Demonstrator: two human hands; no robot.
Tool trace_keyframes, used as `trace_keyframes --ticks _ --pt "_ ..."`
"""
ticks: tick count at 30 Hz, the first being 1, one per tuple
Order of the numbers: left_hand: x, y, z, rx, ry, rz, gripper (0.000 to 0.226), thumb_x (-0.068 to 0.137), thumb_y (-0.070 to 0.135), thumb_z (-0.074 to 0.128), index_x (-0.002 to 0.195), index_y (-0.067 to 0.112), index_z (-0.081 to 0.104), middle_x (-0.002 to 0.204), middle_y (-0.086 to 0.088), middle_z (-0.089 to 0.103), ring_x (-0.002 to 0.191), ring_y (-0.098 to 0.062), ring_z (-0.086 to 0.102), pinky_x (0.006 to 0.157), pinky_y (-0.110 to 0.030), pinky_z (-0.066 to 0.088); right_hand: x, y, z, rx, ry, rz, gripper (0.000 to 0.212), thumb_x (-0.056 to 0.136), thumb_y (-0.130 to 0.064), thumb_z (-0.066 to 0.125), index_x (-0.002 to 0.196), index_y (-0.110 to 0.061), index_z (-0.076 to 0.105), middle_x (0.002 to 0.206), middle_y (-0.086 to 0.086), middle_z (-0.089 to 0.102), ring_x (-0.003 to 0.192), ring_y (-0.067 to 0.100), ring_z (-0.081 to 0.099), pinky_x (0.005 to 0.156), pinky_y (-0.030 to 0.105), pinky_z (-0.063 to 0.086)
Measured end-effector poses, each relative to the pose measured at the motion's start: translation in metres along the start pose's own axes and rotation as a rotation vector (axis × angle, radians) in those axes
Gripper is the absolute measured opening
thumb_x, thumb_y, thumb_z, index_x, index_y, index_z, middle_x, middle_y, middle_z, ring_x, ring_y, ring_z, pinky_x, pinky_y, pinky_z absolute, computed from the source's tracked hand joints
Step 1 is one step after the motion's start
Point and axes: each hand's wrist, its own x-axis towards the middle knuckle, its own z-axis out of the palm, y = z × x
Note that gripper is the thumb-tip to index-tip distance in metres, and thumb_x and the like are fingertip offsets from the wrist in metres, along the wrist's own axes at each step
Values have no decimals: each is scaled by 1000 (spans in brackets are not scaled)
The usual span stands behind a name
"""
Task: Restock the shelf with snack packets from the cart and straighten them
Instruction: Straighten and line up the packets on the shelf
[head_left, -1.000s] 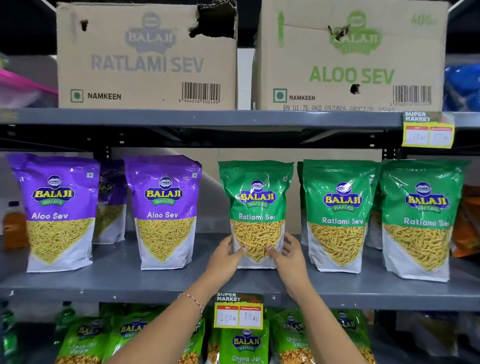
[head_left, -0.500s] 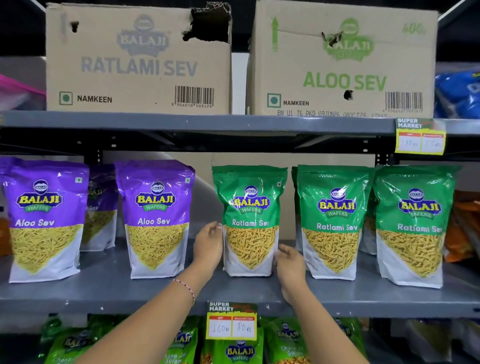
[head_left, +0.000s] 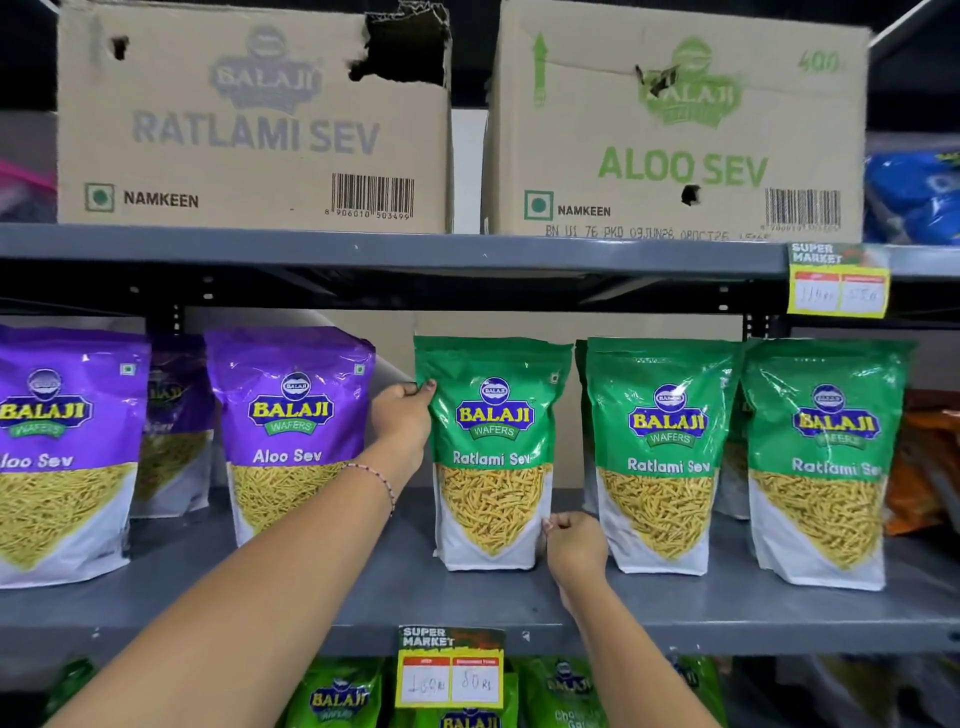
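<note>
A green Ratlami Sev packet stands upright in the middle of the grey shelf. My left hand pinches its upper left edge, thumb on the front. My right hand grips its lower right corner near the shelf surface. Two more green Ratlami Sev packets stand to its right. Purple Aloo Sev packets stand to its left, with another purple one partly hidden behind them.
Two cardboard cartons, Ratlami Sev and Aloo Sev, sit on the upper shelf. Yellow price tags hang on the shelf edges. Green packets fill the lower shelf. Orange packets are at the far right.
My left hand has slid up from the packet's lower left side to its upper left edge. My right hand stays at the lower right corner. The view has shifted slightly.
</note>
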Motion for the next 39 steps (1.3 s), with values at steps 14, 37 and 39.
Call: trace_keyframes --ticks 14,37,39 --pt "-6 3 4 -154 -5 -64 23 84 19 68 65 17 56 67 4 60 58 -7 51 42 -13 42 -8 -7 -6 23 2 39 22 94 6 46 85 -4 63 67 4 58 53 11 46 46 22 36" --pt "-53 -59 -144 -176 142 198 4 87 13 62 89 16 60 88 -5 68 80 -13 64 73 -22 49 -104 -21 22 151 61 -576 9 94 -13 59 96 -20 63 94 0 69 84 13 63 75 25 48" --pt "-33 -69 -181 -142 227 162 17 87 19 65 100 15 54 90 -6 61 83 -21 57 73 -25 45 -115 -25 60 186 -154 -580 17 90 -10 65 97 -25 61 94 -5 67 85 4 63 77 16 49"
